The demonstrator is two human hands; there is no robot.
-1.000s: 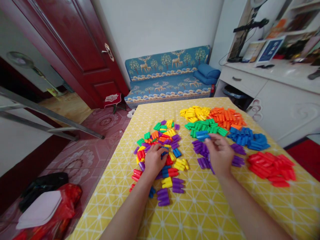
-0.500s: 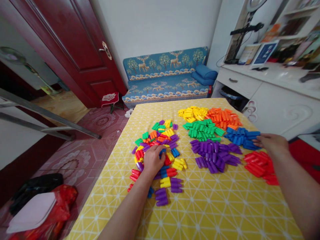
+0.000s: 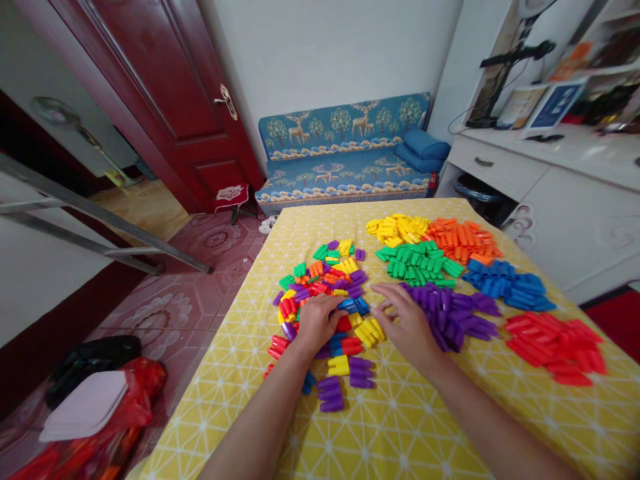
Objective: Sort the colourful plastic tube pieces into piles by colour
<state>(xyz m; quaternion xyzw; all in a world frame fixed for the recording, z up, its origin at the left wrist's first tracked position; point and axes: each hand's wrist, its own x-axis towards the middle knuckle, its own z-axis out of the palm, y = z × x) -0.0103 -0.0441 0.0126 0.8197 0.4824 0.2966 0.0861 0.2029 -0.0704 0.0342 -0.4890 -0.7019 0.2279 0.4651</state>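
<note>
Small plastic pieces cover much of a table with a yellow patterned cloth (image 3: pixel 400 413). My left hand (image 3: pixel 316 323) rests over the mixed-colour pile, its fingers closed on a blue piece (image 3: pixel 350 305). Just right of that pile is my right hand (image 3: pixel 400 320), fingers apart and holding nothing, beside the purple pile (image 3: pixel 450 313). Sorted piles lie on the right: yellow (image 3: pixel 397 229), orange (image 3: pixel 463 239), green (image 3: pixel 420 262), blue (image 3: pixel 507 283) and red (image 3: pixel 555 343).
Behind the table stands a blue patterned sofa (image 3: pixel 345 170). A white cabinet (image 3: pixel 580 193) is at the right. On the floor at the left lie red and black bags (image 3: pixel 145 387), near a metal frame (image 3: pixel 90 233) and a small stool (image 3: pixel 233 199).
My right hand has moved left from the blue pile to beside the mixed pile, and its fingers are apart. My left hand has shifted slightly with the blue piece. The view has turned a little left.
</note>
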